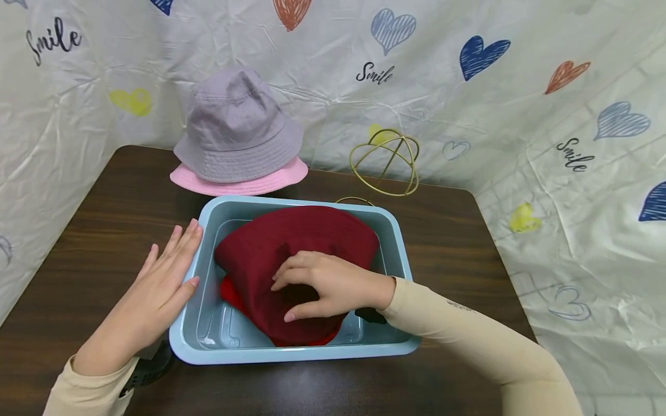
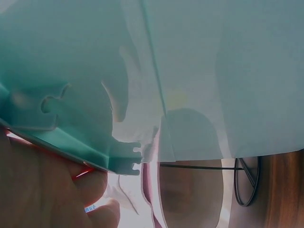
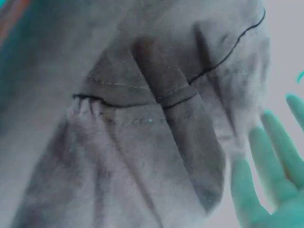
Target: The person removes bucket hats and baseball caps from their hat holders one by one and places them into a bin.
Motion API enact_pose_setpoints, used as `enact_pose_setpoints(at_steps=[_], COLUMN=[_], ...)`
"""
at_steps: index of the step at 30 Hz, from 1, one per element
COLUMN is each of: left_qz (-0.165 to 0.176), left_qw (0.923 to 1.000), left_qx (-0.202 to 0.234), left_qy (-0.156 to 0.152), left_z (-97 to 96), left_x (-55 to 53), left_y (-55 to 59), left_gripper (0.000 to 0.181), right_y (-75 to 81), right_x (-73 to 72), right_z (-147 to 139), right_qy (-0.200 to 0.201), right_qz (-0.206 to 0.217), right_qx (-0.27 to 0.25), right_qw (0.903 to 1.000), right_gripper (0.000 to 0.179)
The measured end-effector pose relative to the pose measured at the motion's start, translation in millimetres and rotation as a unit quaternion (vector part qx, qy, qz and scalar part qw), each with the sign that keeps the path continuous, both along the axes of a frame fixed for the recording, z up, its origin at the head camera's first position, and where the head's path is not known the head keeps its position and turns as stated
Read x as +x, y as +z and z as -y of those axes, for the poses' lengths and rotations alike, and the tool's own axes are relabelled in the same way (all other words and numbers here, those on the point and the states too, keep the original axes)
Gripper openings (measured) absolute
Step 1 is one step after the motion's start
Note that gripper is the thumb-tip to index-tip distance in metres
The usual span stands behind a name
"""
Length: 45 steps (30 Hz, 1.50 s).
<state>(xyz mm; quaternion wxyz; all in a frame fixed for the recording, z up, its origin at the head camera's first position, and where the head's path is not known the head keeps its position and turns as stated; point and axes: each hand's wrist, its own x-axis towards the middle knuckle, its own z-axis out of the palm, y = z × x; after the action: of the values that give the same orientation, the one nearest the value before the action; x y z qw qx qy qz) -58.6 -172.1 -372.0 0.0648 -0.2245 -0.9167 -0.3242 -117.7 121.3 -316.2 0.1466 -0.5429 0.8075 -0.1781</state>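
While the dark red hat is lying inside the blue basin, overlapping a bright red item, the right hand is hanging over the hat's middle with its fingers spread and gripping nothing; whether the fingertips are touching it is not showing clearly. The left hand, well apart from the right, is lying with straight fingers against the basin's left edge. Because the two red layers are overlapping, a pinch that is going too deep could be lifting both, and one that is catching too little could be letting the hat slip. If the left hand is bracing too lightly, a snag on the basin's edge could be dragging it across the worktop. The lavender hat and pink hat are sitting stacked toward the worktop's far left corner, and the wire stand is standing near its far edge; a sliding basin could be knocking them over.
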Motion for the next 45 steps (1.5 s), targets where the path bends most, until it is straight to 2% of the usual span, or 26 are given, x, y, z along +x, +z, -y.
enact_pose_setpoints(at_steps=[3, 6, 8, 11, 15, 19, 22, 29, 35, 42, 45], left_qz=[0.001, 0.002, 0.002, 0.0, 0.001, 0.003, 0.003, 0.001, -0.001, -0.004, -0.004], left_qw=[1.0, 1.0, 1.0, 1.0, 1.0, 1.0, 0.9999, 0.9999, 0.9999, 0.9999, 0.9999], left_qx=[-0.001, 0.002, 0.004, 0.004, 0.003, 0.007, 0.01, 0.012, 0.015, 0.01, 0.009], left_qy=[0.002, 0.003, 0.001, -0.001, 0.002, 0.003, 0.004, 0.003, -0.002, -0.005, -0.004], left_z=[0.6, 0.7, 0.4, 0.4, 1.1, 1.1, 0.9, 1.2, -1.0, -0.7, 0.1], left_x=[-0.1, -0.2, -0.5, -0.2, 0.8, 1.0, 1.0, 1.1, 0.0, -0.2, -0.1], left_y=[0.0, -0.2, -0.2, -0.2, 0.1, 0.0, 0.0, 0.5, 0.1, -0.2, 0.3], left_gripper=[0.073, 0.074, 0.073, 0.073, 0.073, 0.074, 0.074, 0.073, 0.072, 0.071, 0.071], right_y=[-1.5, -5.5, -9.3, -15.4, -23.4, -32.7, -38.4, -46.0, -47.7, -26.0, -16.7], right_x=[-3.9, -5.3, -5.4, -6.7, -13.2, -20.2, -22.5, -20.5, -20.8, -23.8, -25.1], right_z=[6.5, 12.6, 16.0, 20.6, 24.9, 28.2, 31.1, 37.8, 35.2, 22.2, 9.7], right_qy=[-0.036, -0.066, -0.071, -0.068, -0.065, -0.064, -0.069, -0.06, -0.07, -0.067, -0.069], right_qz=[-0.023, -0.052, -0.053, -0.008, 0.082, 0.161, 0.183, 0.165, 0.17, 0.109, 0.092], right_qx=[-0.023, 0.02, 0.063, 0.101, 0.107, 0.121, 0.145, 0.195, 0.204, 0.171, 0.161], right_qw=[0.9988, 0.9962, 0.9941, 0.9925, 0.9888, 0.9774, 0.9699, 0.9648, 0.9616, 0.9768, 0.9804], right_gripper=[0.046, 0.062, 0.074, 0.087, 0.091, 0.09, 0.091, 0.089, 0.088, 0.076, 0.071])
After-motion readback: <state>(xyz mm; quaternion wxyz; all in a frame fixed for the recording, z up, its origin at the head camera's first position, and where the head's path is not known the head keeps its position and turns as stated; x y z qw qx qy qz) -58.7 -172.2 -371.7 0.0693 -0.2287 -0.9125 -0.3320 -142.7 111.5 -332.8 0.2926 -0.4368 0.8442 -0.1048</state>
